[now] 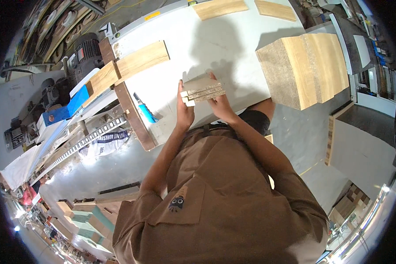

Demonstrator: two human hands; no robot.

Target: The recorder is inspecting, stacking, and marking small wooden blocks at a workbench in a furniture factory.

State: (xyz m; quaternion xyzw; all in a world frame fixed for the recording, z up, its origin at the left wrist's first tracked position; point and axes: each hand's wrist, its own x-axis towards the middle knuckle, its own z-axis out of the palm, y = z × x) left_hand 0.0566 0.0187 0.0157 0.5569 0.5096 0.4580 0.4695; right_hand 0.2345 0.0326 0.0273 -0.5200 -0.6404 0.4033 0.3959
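Workshop clutter crowds around a white table (180, 28), with a dark motor (87, 52) and other machinery to the left and grey floor (290, 127) below. From where I stand, the person in the brown apron (220, 176) has a bundle of short boards (203, 91) up over the near part of the table, its rough, speckled cut ends facing back toward the body. The left hand (186, 113) grips one end and the right hand (222, 108) the other; the fingers of both are spread only as wide as the bundle and press in on it from opposite sides, though I cannot make out every fingertip. Just left of the hands lies a blue-handled knife (148, 113), near a brown strip (131, 112) along the table's side. Beyond it a pale wood-grain plank (143, 59) lies at a slant. Over on the right rises a big stack of wood-grain boards (306, 72), well apart from the bundle, and two flat pieces, one left (220, 8) and one right (275, 10), lie at the far edge.
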